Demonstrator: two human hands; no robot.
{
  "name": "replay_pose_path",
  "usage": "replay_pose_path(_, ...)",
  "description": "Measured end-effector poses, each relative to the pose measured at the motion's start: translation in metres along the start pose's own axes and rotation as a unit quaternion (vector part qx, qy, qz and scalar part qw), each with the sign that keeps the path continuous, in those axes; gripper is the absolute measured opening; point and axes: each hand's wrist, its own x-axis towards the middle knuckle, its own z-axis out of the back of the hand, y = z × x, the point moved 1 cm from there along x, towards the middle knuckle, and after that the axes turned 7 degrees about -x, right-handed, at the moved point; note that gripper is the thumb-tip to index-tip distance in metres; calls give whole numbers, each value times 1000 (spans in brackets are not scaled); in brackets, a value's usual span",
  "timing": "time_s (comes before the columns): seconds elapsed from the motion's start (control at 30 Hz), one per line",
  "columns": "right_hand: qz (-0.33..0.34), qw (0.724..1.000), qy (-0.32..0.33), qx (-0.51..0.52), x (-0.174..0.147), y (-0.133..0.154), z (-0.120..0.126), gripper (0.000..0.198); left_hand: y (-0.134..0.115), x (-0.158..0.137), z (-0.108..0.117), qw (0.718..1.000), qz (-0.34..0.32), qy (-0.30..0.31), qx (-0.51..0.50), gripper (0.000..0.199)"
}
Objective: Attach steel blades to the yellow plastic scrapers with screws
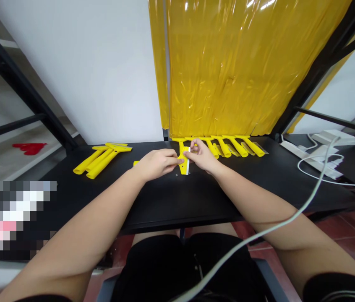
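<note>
One yellow plastic scraper with a T-shaped head [184, 167] is in work, held between the two hands just above or on the black tabletop [171, 201]. The left hand [161, 162] closes around its handle, whose end peeks out on that hand's far left side, with the fingertips against the head. The right hand [205, 157] pinches at the head's edge, thumb and finger at the straight white strip [188, 167] running along it. This piece looks partway through: the strip lies along the edge, but whether it is fastened cannot be told. Tiny bright bits [176, 175], perhaps screws, lie just below the fingers.

Well to the left of the left hand, three yellow tube-handled scrapers [102, 161] lie in an overlapping bunch; no metal shows on them, so they seem less far along. Beyond and right of the right hand, several more yellow scrapers in a slanted row [242, 147] have flat silvery blades [261, 147] between and beside their handles. These appear further along, though whether the blades are fixed is unclear.

As for containers, no box or tray can be made out; the scrapers lie directly on the tabletop.
</note>
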Motion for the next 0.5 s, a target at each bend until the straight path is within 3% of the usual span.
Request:
replay_pose_path(0.17, 2, 997, -50, -57, 4, -6, 4, 47, 1, 1, 3, 999, 22, 14, -31, 30)
replay_pose_path(0.27, 57, 979, -90, -172, 3, 0, 13, 29, 9, -4, 8, 997, 55, -5, -48, 29)
replay_pose_path(0.37, 126, 942, 12, -311, -8, 11, 13, 14, 22, -12, 12, 994, 91, -36, -52, 29)
replay_pose_path(0.5, 194, 857, 162, -449, -25, 24, -3, 11, 36, -21, 12, 989, 121, -66, -52, 28)
